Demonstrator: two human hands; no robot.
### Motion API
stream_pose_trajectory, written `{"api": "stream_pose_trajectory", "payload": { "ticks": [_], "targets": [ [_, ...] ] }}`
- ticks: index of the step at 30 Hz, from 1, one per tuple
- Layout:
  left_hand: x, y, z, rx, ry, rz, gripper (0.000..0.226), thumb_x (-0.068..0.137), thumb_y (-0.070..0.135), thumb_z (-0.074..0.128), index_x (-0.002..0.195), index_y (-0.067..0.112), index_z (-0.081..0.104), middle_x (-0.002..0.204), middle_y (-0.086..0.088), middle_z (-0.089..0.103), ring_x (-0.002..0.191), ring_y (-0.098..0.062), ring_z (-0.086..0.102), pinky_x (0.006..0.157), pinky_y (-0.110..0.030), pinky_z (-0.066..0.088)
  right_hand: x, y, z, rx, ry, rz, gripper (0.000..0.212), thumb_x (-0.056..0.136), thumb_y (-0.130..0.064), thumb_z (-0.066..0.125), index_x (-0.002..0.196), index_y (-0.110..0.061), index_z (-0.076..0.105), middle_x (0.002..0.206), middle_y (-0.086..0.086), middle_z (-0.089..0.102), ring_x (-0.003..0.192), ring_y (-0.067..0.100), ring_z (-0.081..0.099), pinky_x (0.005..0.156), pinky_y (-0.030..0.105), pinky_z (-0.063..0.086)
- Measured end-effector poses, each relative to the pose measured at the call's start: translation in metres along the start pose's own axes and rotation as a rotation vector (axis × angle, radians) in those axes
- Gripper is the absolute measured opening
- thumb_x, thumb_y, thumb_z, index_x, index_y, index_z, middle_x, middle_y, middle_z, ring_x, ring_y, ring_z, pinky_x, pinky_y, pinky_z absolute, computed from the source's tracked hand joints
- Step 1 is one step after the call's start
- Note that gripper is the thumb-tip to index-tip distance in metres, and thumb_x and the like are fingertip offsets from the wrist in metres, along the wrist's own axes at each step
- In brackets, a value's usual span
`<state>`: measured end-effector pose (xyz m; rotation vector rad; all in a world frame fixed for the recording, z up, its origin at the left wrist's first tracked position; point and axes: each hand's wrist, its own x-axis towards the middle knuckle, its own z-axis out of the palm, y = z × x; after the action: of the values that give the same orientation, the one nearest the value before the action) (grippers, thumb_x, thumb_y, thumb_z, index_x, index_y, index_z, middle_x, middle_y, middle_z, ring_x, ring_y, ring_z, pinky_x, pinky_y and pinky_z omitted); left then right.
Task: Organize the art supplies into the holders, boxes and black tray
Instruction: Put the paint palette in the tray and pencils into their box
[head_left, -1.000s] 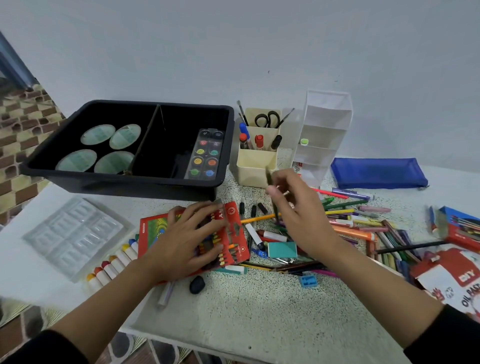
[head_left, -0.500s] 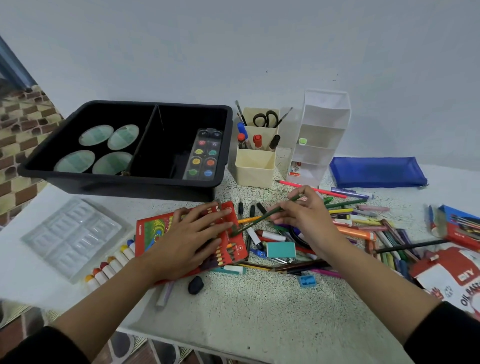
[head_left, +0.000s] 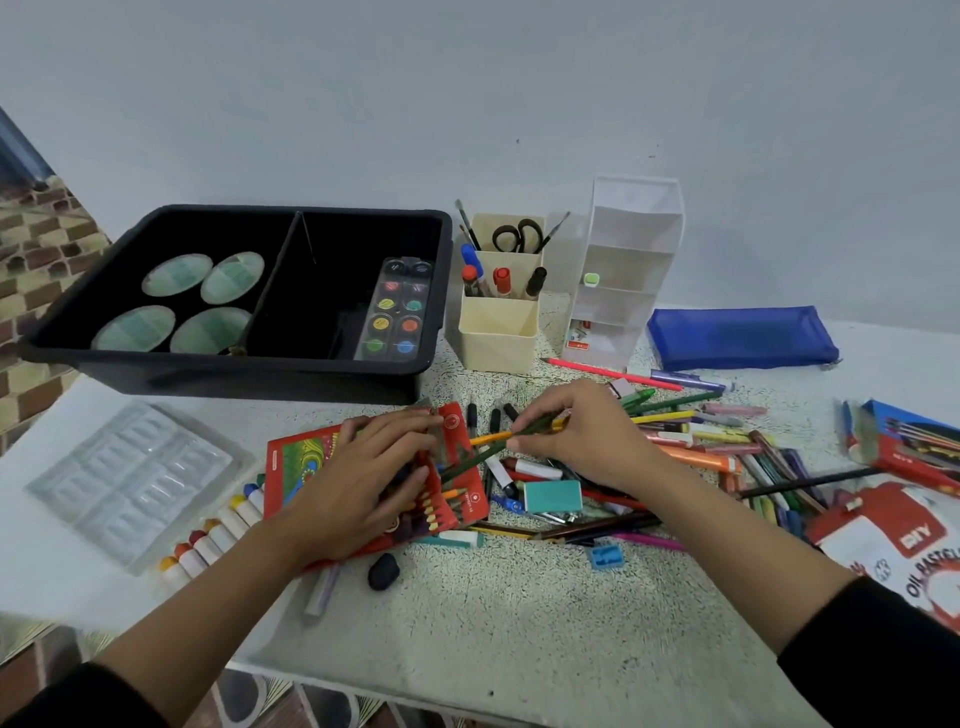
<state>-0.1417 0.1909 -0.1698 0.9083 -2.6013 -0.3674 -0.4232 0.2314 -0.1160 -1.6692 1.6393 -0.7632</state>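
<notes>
Right hand (head_left: 587, 441): fingers clamped on a green pencil (head_left: 478, 460), its tip at the red box (head_left: 296, 462).
Left hand (head_left: 358, 488): fingers flat and apart, pressing on the box.
Done: tray (head_left: 218, 371) has paints (head_left: 397, 312); holder (head_left: 498, 338) partly filled.
Left: most of it, I judge; a big pile (head_left: 727, 452) lies loose on the counter (head_left: 519, 613).

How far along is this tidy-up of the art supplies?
Early on. Done: the paint palette sits in the black tray, and scissors and markers stand in the cream holder. In hand: the right hand pinches a green pencil, its tip at the red pencil box, which the left hand holds down. Left: a heap of loose pencils and the pastel sticks lie on the table.
</notes>
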Motion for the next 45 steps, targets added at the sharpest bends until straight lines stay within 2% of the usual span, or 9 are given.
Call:
{"api": "stream_pose_trajectory", "payload": {
  "ticks": [8,12,18,21,24,29,33,38,45],
  "targets": [
    [0.003,0.001,0.001,0.037,-0.005,0.042,0.032,0.105,0.044,0.038,0.128,0.031,0.055,0.150,0.016,0.044,0.144,-0.004,0.032,0.109,-0.038,0.028,-0.005,-0.008,0.043,-0.467,-0.151,-0.367,0.015,0.090,-0.039,0.071,0.098,-0.030,0.078,0.093,-0.013,0.062,0.095,0.011,0.047,0.083,0.036,0.035],
    [0.002,0.000,0.004,0.055,0.006,0.040,0.033,0.105,0.044,0.039,0.130,0.030,0.055,0.150,0.016,0.044,0.142,-0.004,0.033,0.108,-0.039,0.029,-0.002,-0.012,0.052,-0.487,-0.123,-0.375,0.016,0.094,-0.037,0.066,0.102,-0.028,0.076,0.102,-0.011,0.064,0.103,0.014,0.052,0.088,0.039,0.036],
    [0.002,0.000,0.006,0.063,0.000,0.026,0.033,0.105,0.046,0.038,0.131,0.031,0.055,0.151,0.018,0.043,0.142,-0.002,0.032,0.109,-0.037,0.027,-0.005,0.008,0.036,-0.461,-0.116,-0.329,0.015,0.094,-0.033,0.064,0.100,-0.026,0.076,0.094,-0.010,0.062,0.093,0.010,0.051,0.092,0.043,0.044],
    [0.002,0.000,0.007,0.067,-0.004,0.030,0.034,0.105,0.045,0.038,0.131,0.031,0.055,0.151,0.017,0.043,0.142,-0.003,0.033,0.109,-0.036,0.027,-0.003,0.001,0.050,-0.456,-0.117,-0.383,0.014,0.095,-0.033,0.065,0.100,-0.027,0.076,0.095,-0.012,0.063,0.094,0.010,0.048,0.086,0.039,0.037],
    [0.002,0.000,0.007,0.064,-0.001,0.031,0.036,0.105,0.045,0.037,0.132,0.029,0.055,0.151,0.016,0.044,0.141,-0.006,0.036,0.108,-0.038,0.028,0.002,-0.010,0.067,-0.419,-0.109,-0.430,0.007,0.090,-0.025,0.069,0.089,-0.025,0.076,0.088,-0.010,0.067,0.091,0.015,0.055,0.083,0.041,0.042],
    [0.003,-0.001,0.007,0.067,-0.016,0.023,0.034,0.105,0.046,0.036,0.131,0.033,0.055,0.151,0.019,0.044,0.142,-0.004,0.035,0.108,-0.039,0.026,0.012,-0.002,0.038,-0.202,-0.056,-0.253,0.007,0.088,-0.017,0.069,0.089,-0.021,0.074,0.082,-0.008,0.071,0.077,0.010,0.064,0.075,0.037,0.055],
    [0.002,-0.002,0.009,0.049,-0.019,0.009,0.035,0.105,0.049,0.034,0.131,0.036,0.054,0.152,0.022,0.041,0.143,-0.002,0.032,0.111,-0.038,0.023,0.024,0.018,-0.002,-0.453,0.047,-0.187,0.013,0.090,-0.021,0.066,0.098,-0.026,0.075,0.093,-0.006,0.068,0.093,0.016,0.056,0.080,0.044,0.052],
    [0.001,-0.001,0.008,0.040,-0.011,0.006,0.035,0.105,0.048,0.035,0.131,0.034,0.054,0.152,0.020,0.042,0.142,-0.004,0.034,0.110,-0.039,0.025,0.029,0.012,0.003,-0.649,-0.167,-0.176,0.021,0.094,-0.040,0.064,0.113,-0.035,0.072,0.100,-0.007,0.048,0.106,0.018,0.042,0.085,0.041,0.039],
    [0.001,0.000,0.007,0.039,-0.022,0.002,0.034,0.105,0.046,0.037,0.131,0.032,0.054,0.152,0.019,0.042,0.143,-0.006,0.035,0.109,-0.042,0.028,0.025,0.004,-0.002,-0.622,-0.077,-0.128,0.016,0.089,-0.030,0.072,0.105,-0.030,0.074,0.112,-0.002,0.056,0.115,0.022,0.043,0.092,0.047,0.041]
  ]
}}
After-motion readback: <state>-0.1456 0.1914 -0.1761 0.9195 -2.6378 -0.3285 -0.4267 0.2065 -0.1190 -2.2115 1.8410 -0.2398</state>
